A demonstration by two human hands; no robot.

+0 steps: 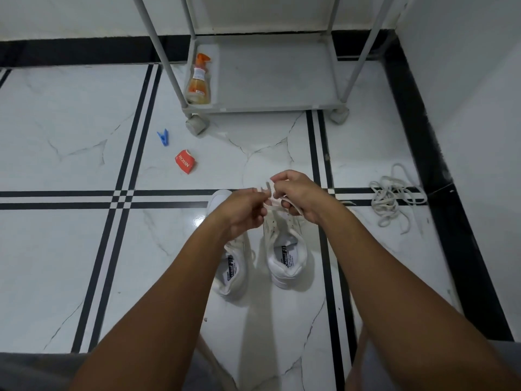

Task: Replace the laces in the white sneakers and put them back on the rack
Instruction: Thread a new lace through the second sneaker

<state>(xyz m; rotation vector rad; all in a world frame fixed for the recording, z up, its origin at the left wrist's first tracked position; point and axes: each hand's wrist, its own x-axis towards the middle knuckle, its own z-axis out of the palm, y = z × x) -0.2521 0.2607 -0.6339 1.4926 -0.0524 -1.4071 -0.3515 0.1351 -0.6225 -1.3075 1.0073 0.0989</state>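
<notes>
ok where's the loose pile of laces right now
In the head view the loose pile of laces lies on the floor at the right, beside the black border strip, to the right of the white sneakers and both hands.

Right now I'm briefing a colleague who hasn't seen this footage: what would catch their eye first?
Two hands meet mid-frame, the left hand and right hand pinching a white lace above the pair of white sneakers on the marble floor. To the right lies a loose lace pile; farther back, an orange spray bottle lies on the rack.
</notes>
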